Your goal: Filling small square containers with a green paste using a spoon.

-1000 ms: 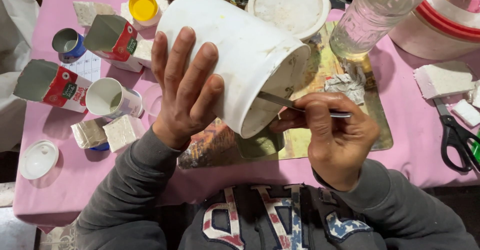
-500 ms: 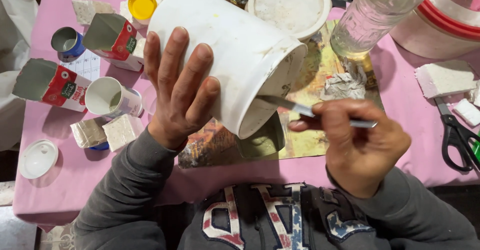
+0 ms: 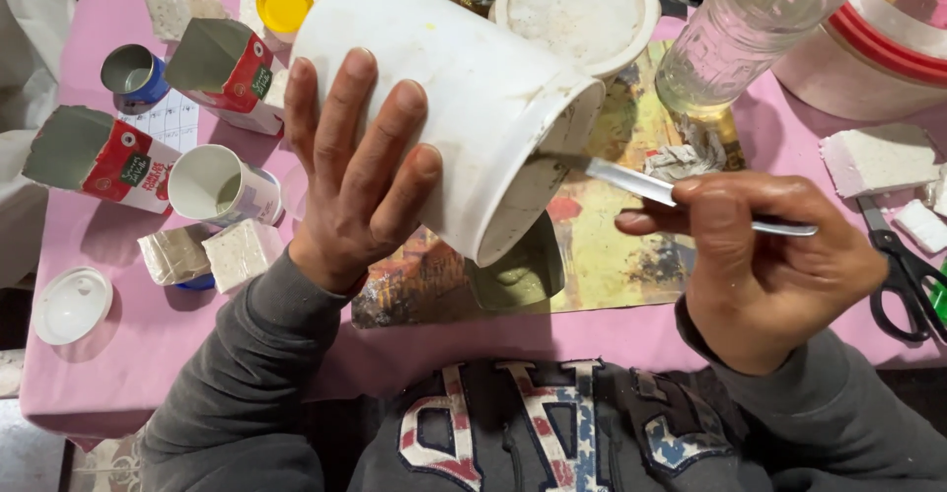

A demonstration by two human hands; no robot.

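Note:
My left hand (image 3: pixel 357 172) is spread flat against the side of a large white plastic bucket (image 3: pixel 473 78), holding it tilted with its mouth toward the lower right. My right hand (image 3: pixel 764 260) grips a thin metal tool (image 3: pixel 641 186) by its handle. The tool's blade reaches to the bucket's rim, touching its inner edge. Under the bucket's mouth sits a small greenish container (image 3: pixel 518 275) on a colourful printed sheet (image 3: pixel 612 255).
On the pink tablecloth (image 3: pixel 148 354) at left lie cut cartons (image 3: pixel 99 157), a white cup (image 3: pixel 219 186), a blue tin (image 3: pixel 133 73) and a small white lid (image 3: pixel 71 305). A round white lid (image 3: pixel 577 9), a clear plastic bottle (image 3: pixel 750 29) and scissors (image 3: pixel 903 275) are at right.
My right hand has drawn back to the right, pulling the metal tool out of the bucket until only its tip meets the rim. My left hand still steadies the bucket.

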